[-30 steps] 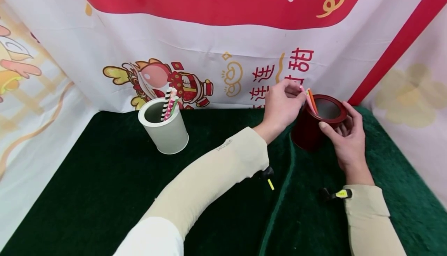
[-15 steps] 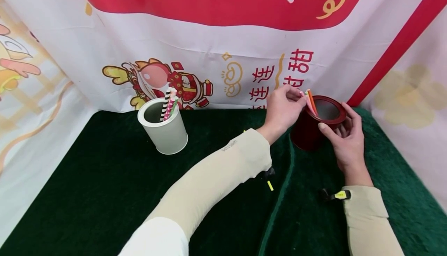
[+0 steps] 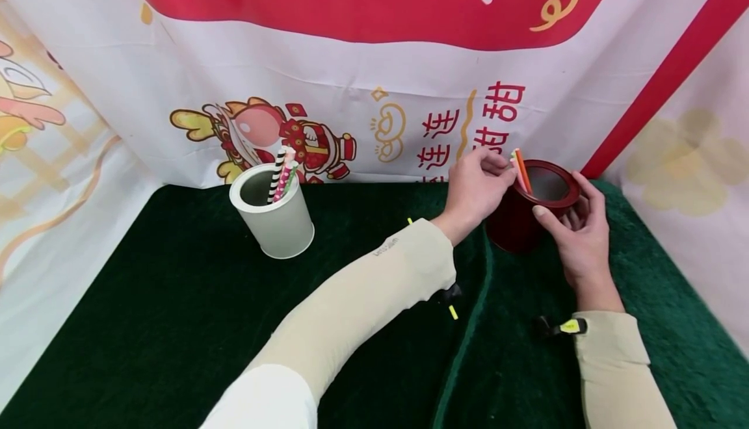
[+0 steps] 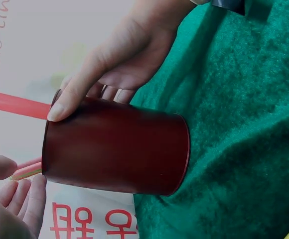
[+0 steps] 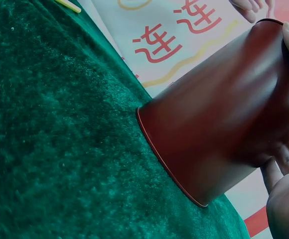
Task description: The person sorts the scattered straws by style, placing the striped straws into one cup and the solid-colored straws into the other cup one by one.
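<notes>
A dark red pen holder (image 3: 521, 221) stands at the right of the green cloth. My right hand (image 3: 585, 234) grips it near the rim, thumb in front and fingers round the far right side. An orange pen (image 3: 524, 172) and a pink pen (image 3: 517, 170) stick up at its left rim. Close beside them, my left hand (image 3: 476, 182) pinches a slim pink pen (image 4: 27, 169) between thumb and fingers at the mouth of the holder; most of that pen is hidden. In the right wrist view, the left fingertips (image 5: 249, 7) show beyond the rim.
A white pen holder (image 3: 283, 227) stands at the back left with several patterned pens (image 3: 283, 179) leaning in it, one striped black and white. The green cloth (image 3: 175, 325) covers the table. A printed white and red backdrop (image 3: 351, 58) rises right behind.
My left hand has sunk slightly and shifted a little right; the pink tip that stuck out above its fingers has gone down out of sight. The right hand keeps its hold on the red pen holder.
</notes>
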Available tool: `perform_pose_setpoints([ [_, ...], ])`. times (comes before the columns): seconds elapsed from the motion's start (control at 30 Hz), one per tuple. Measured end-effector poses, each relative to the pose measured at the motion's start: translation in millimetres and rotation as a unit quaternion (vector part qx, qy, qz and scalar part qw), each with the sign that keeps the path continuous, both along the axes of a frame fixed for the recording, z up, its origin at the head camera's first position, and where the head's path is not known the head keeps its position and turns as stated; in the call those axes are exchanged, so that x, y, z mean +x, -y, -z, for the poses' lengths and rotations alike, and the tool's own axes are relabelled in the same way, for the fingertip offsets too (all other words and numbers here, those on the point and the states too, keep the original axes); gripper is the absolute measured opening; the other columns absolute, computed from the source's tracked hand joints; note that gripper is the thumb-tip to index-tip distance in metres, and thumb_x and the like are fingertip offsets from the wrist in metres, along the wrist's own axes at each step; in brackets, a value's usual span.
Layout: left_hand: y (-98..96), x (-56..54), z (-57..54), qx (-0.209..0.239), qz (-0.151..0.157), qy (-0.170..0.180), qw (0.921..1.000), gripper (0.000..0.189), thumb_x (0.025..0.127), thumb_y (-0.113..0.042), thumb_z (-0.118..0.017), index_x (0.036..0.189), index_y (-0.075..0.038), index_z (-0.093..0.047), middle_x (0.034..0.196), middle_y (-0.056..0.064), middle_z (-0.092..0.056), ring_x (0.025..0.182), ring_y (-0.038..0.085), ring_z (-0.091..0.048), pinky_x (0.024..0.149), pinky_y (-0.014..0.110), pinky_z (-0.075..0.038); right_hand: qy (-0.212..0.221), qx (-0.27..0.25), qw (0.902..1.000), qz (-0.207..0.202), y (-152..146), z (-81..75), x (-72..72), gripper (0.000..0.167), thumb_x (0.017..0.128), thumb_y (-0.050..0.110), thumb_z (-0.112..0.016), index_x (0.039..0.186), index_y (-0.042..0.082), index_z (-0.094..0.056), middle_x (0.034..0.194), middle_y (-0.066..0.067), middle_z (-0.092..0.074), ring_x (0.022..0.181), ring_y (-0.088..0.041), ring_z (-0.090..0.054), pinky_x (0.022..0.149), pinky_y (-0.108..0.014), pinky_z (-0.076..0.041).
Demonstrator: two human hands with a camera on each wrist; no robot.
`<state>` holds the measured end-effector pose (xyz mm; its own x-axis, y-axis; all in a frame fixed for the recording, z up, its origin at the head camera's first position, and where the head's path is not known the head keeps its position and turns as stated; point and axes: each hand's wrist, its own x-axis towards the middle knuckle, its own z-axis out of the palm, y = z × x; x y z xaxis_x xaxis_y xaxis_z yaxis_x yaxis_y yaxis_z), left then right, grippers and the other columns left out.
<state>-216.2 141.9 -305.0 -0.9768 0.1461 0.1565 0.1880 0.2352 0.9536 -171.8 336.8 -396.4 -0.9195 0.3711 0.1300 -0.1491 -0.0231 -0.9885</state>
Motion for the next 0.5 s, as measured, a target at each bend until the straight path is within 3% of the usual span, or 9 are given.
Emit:
perform_pose_setpoints([
  [0.23,8.7,-0.4,3.6,0.032,-0.012,0.029,0.9990,0.010,0.099,-0.014,-0.080,0.106,-0.008,-0.076,0.092,-0.001,-0.072,0.080,0.005,-0.062,0.070,0.016,-0.053,0.010,0.010,0.9999,0.004,1.3,-2.3,1.0,0.085,0.093,0.011,-0.084,0.161,0.036,-0.040,0.167,0.000,-0.043,0.151,-0.020,-0.042,0.123,-0.019,-0.038],
  [0.4,13.5,1.9,0.1,0.044,-0.026,0.039,0.9979,0.007,0.098,-0.013,-0.080,0.101,-0.009,-0.076,0.090,-0.001,-0.070,0.079,0.006,-0.061,0.068,0.018,-0.051,0.012,0.010,0.9999,0.007,1.3,-2.2,1.7,0.085,0.093,0.012,-0.085,0.162,0.036,-0.040,0.167,0.000,-0.043,0.151,-0.019,-0.042,0.124,-0.020,-0.038],
  [0.5,17.9,5.1,-2.9,0.055,-0.030,0.065,0.9959,0.006,0.098,-0.015,-0.080,0.100,-0.010,-0.077,0.089,-0.002,-0.070,0.079,0.006,-0.062,0.070,0.019,-0.052,0.014,0.011,0.9998,0.006,1.4,-1.8,1.6,0.085,0.093,0.013,-0.085,0.162,0.036,-0.040,0.167,0.000,-0.043,0.151,-0.019,-0.042,0.125,-0.021,-0.037],
])
